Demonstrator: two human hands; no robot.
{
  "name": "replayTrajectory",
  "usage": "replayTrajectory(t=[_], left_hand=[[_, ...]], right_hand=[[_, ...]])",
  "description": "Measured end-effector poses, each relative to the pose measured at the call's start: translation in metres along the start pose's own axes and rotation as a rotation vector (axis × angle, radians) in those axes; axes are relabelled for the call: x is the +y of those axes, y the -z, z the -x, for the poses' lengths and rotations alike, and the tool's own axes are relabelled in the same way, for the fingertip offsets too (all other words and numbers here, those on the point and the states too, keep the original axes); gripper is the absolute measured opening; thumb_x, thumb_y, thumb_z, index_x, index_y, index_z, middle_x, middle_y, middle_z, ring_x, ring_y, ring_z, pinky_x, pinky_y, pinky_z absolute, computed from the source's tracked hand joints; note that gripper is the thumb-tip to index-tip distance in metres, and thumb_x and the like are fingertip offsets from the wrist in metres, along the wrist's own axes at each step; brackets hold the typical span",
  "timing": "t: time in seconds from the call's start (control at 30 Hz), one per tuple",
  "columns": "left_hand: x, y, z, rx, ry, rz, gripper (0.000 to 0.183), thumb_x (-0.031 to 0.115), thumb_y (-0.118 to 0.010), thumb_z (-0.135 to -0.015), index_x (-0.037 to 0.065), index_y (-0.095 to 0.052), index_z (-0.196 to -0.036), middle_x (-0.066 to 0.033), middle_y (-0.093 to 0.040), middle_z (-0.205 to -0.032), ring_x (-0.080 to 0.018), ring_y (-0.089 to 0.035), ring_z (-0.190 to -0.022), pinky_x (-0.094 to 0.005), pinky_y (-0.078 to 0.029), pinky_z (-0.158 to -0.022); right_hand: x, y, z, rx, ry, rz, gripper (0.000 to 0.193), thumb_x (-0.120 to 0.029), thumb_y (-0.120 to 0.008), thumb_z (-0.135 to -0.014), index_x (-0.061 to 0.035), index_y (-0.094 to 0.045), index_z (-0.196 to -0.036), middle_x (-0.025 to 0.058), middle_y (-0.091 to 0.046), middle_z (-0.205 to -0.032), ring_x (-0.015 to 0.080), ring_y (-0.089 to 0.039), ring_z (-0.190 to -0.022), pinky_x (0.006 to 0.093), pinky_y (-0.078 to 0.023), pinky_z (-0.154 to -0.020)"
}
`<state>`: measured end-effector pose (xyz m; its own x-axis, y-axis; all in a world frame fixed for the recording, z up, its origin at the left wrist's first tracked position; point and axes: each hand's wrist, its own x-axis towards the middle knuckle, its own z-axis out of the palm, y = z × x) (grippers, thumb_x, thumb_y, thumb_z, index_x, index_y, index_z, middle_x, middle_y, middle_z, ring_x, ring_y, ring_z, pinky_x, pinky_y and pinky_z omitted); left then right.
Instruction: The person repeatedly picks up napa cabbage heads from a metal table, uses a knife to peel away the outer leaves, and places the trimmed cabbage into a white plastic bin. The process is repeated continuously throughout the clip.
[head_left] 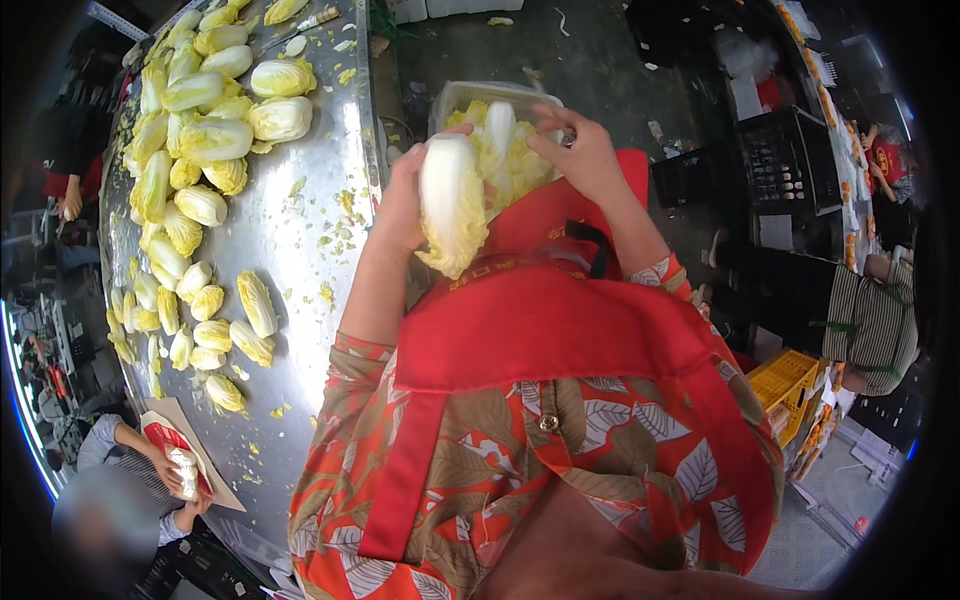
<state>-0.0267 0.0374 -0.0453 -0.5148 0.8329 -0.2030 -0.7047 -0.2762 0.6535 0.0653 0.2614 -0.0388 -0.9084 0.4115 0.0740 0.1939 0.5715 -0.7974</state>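
Metal counter [310, 240] fills your left side, strewn with leaf scraps [347, 203] and heaped with cabbages [218, 140] along its far half. Your left grip [403, 200] is wrapped round a cabbage [453, 200], white base up and leafy tip down, in front of your apron [540, 330]. Just beyond it stands a pale crate [455, 93] of yellow leaves, with another cabbage [497, 135] on top; the held one and the apron hide part of that crate. Your right grip [570, 150] is bent over the crate's right side, a small dark thing at its fingers; whether it pinches that, I cannot tell. Farther right are a black crate [795, 160], a yellow crate [785, 385] and a person [870, 320] in stripes. At lower left, a co-worker's hands [185, 478] hold something white by a red tray [163, 436] on cardboard [222, 488]. Yellow lettering crosses your apron, partly lost in its folds.
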Motion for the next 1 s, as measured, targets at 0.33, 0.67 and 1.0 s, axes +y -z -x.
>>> replayTrajectory(t=[0.33,0.67,1.0], left_hand=[[-0.007,-0.01,-0.003,0.075,-0.389,-0.593,0.063,0.021,-0.06,-0.088,0.008,-0.029,-0.142,-0.0118,-0.051,-0.123,-0.0188,-0.048,-0.114,-0.0313,-0.036,-0.1],[-0.009,0.0,-0.007,0.464,-0.467,-0.579,0.044,0.016,-0.063,-0.086,0.01,-0.044,-0.124,-0.0118,-0.056,-0.107,-0.0225,-0.058,-0.101,-0.0343,-0.05,-0.084],[0.0,0.008,-0.003,0.044,-0.3,0.296,0.053,0.046,-0.039,-0.096,0.002,-0.049,-0.124,-0.0175,-0.053,-0.127,-0.0307,-0.048,-0.121,-0.0477,-0.038,-0.102]], right_hand=[[-0.048,-0.026,0.038,-0.116,-0.079,-0.429,0.041,-0.023,-0.076,-0.075,0.0008,-0.063,-0.106,0.0025,-0.062,-0.076,0.0081,-0.055,-0.062,0.0232,-0.043,-0.056],[-0.043,0.011,0.047,-0.25,-0.315,-0.845,0.038,-0.013,-0.081,-0.064,0.0005,-0.061,-0.093,0.0008,-0.058,-0.064,0.006,-0.05,-0.044,0.019,-0.038,-0.039],[-0.037,-0.001,0.029,-0.2,-0.254,-0.455,0.062,-0.031,-0.078,-0.073,-0.0086,-0.056,-0.126,0.0023,-0.064,-0.088,0.0057,-0.051,-0.052,0.02,-0.039,-0.045]])
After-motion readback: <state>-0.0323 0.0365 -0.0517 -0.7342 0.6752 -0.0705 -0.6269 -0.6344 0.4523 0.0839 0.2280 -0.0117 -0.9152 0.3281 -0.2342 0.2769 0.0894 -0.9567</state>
